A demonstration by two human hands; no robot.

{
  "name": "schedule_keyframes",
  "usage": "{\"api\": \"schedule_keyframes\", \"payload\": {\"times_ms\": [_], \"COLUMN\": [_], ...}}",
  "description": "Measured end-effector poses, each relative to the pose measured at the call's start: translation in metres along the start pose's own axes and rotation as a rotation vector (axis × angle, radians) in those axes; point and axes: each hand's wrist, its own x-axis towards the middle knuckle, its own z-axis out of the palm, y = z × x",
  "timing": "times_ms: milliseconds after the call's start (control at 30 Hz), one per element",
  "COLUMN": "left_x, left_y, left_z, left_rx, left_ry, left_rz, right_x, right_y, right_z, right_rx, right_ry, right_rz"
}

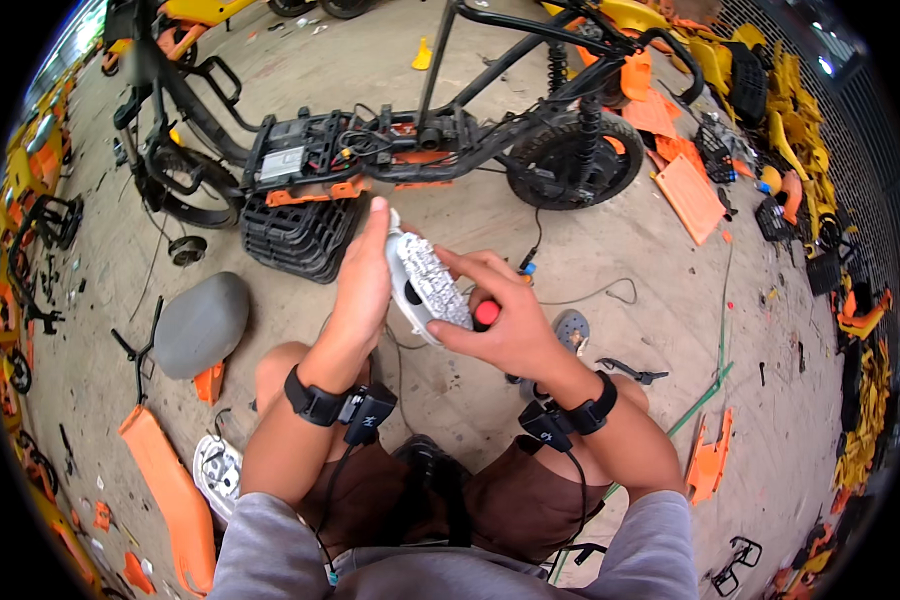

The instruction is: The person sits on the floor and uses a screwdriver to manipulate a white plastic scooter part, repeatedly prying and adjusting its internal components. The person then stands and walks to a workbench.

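Note:
I hold an oval white part (422,281), with a silvery bumpy face and a dark opening, tilted up in front of my knees. My left hand (363,282) grips its left end, thumb raised along the edge and other fingers mostly hidden. My right hand (495,320) is closed round its right side, thumb on the lower end. A red round-ended object (486,312) sticks out among the right fingers; the rest of it is hidden. Beyond my hands lies a black ribbed crate-like piece (290,240).
A bare black scooter frame (450,130) stands ahead. A grey seat (200,320), long orange panel (165,490) and white part (220,475) lie left. A flat orange panel (685,200), cables and scraps lie right. Piles of yellow parts (800,120) line both edges.

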Motion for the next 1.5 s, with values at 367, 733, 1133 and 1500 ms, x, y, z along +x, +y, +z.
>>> {"api": "schedule_keyframes", "payload": {"times_ms": [367,733,1133,1500], "left_x": [-0.005,-0.004,-0.002,-0.006], "left_y": [0.004,0.003,-0.001,0.003], "left_z": [0.010,0.007,0.005,0.010], "left_rx": [-0.037,-0.023,-0.051,-0.080], "left_ry": [-0.021,-0.013,-0.028,-0.031], "left_rz": [-0.010,0.008,0.007,0.000], "right_x": [-0.003,-0.002,-0.002,-0.004], "right_y": [0.001,0.004,0.007,0.011], "right_z": [-0.005,-0.006,-0.005,-0.003], "right_rx": [0.005,0.041,-0.019,-0.053], "right_ry": [-0.038,-0.110,-0.126,-0.117], "right_rz": [-0.013,-0.001,-0.021,-0.078]}}
